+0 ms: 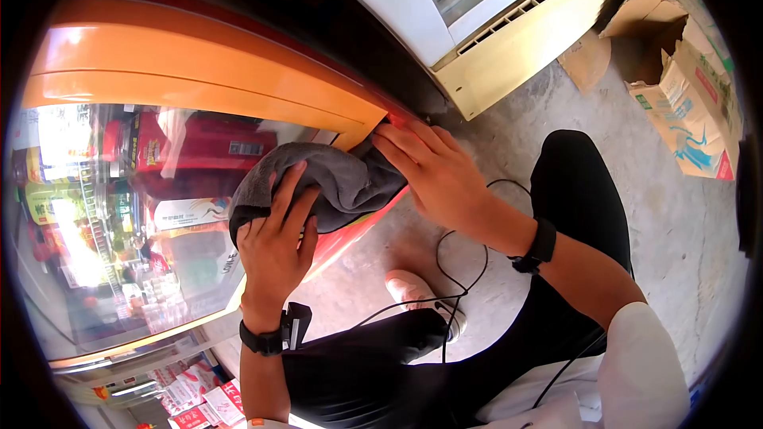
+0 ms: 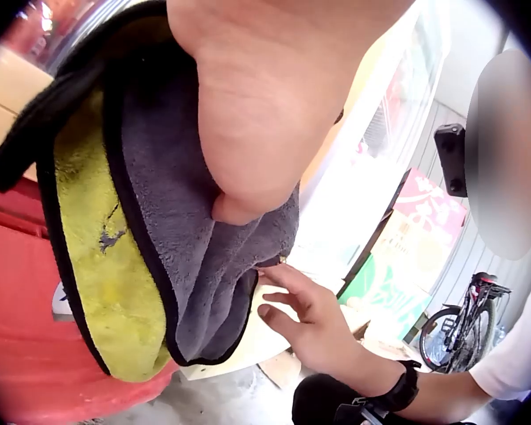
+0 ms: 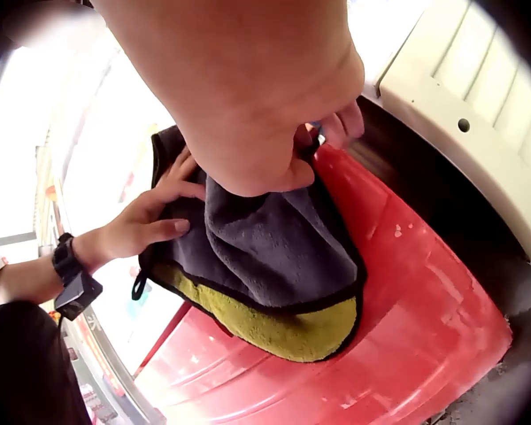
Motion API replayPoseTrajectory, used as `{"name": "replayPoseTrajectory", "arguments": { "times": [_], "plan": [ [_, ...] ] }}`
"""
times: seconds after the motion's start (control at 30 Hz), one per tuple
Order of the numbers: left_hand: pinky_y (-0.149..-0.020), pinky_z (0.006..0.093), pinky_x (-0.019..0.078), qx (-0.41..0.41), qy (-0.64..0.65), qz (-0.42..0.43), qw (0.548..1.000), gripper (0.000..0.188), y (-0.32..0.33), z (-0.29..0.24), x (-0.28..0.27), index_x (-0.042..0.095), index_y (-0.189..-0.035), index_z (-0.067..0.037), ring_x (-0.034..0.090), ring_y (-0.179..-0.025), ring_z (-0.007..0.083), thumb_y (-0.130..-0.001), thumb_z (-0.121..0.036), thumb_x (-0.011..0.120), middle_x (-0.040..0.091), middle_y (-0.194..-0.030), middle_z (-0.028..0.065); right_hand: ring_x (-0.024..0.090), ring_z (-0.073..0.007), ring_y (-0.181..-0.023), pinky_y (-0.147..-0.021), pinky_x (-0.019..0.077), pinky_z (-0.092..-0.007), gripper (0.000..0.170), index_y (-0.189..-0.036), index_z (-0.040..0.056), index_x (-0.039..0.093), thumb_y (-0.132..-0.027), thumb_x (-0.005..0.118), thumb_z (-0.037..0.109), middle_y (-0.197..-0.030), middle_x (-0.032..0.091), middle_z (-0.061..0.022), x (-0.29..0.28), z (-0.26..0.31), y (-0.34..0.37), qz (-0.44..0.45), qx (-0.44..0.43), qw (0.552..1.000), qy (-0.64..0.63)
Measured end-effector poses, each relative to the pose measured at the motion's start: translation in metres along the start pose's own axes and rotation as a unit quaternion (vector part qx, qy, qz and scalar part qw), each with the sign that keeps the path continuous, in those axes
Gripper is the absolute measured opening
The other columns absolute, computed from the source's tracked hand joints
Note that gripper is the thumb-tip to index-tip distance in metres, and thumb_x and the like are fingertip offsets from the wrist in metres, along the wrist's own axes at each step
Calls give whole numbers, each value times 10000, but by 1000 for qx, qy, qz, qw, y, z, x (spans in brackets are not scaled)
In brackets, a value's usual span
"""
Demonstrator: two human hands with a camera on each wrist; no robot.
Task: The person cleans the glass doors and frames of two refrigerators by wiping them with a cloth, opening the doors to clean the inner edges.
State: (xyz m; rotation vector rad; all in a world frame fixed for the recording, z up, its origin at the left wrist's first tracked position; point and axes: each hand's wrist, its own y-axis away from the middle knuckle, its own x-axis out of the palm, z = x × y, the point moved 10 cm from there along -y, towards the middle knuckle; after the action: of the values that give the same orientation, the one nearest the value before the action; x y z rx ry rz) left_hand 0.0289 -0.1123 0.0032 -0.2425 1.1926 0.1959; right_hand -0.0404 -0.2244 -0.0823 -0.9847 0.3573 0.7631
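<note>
A grey cleaning cloth [image 1: 338, 183] with black edging lies bunched against the front corner of a glass-fronted cabinet with an orange frame [image 1: 199, 63]. Its yellow-green underside [image 2: 102, 230] shows in the left wrist view. My left hand [image 1: 274, 250] rests on the cloth with fingers spread, over the glass side. With its fingers extended, my right hand [image 1: 437, 171] touches the cloth's other end, at the corner where the orange frame meets the red side panel [image 3: 407, 292]. In the right wrist view, the thumb lies on the cloth and some fingertips reach past its edge.
Behind the glass stand packed goods, including a red package [image 1: 199, 143]. A cream-coloured appliance [image 1: 524, 40] stands close beyond the cabinet corner. An open cardboard box [image 1: 675, 95] sits on the concrete floor at right. A black cable [image 1: 485, 258] hangs near my legs.
</note>
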Motion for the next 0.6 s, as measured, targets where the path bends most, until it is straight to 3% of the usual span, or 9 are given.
{"name": "replayPoseTrajectory", "arguments": {
  "times": [0.13, 0.23, 0.37, 0.6],
  "plan": [
    [-738, 315, 442, -6, -9, -8, 1000, 314, -1, -3, 2, 643, -1085, -174, 574, -1141, 222, -772, -147, 627, 498, -1382, -10, 498, -215, -1039, -880, 417, -339, 520, -1235, 62, 555, -716, 572, 70, -1330, 487, -37, 17, 6, 2, 3, 4, 996, 94],
    [-816, 425, 412, -31, 44, 50, 997, 355, 0, 1, 16, 620, -1129, -164, 391, -1313, 389, -776, -133, 636, 421, -1440, 64, 499, -175, -965, -815, 413, -323, 484, -1222, 92, 589, -741, 564, 134, -1289, 519, 10, 13, 7, 2, 5, -3, 991, 137],
    [-866, 443, 407, -21, 31, 48, 998, 355, 1, -2, 15, 620, -1130, -157, 378, -1319, 397, -777, -128, 637, 414, -1446, 73, 477, -167, -888, -756, 392, -293, 520, -1240, 115, 580, -720, 567, 94, -1304, 531, 43, -2, -8, 4, 16, 6, 991, 134],
    [-903, 446, 384, -19, 31, 43, 998, 350, 2, -2, 10, 619, -1129, -138, 344, -1341, 390, -780, -119, 633, 409, -1451, 75, 483, -143, -921, -747, 380, -280, 469, -1199, 169, 618, -735, 574, 122, -1268, 555, 96, 5, -1, 3, -2, 18, 989, 147]
  ]
}}
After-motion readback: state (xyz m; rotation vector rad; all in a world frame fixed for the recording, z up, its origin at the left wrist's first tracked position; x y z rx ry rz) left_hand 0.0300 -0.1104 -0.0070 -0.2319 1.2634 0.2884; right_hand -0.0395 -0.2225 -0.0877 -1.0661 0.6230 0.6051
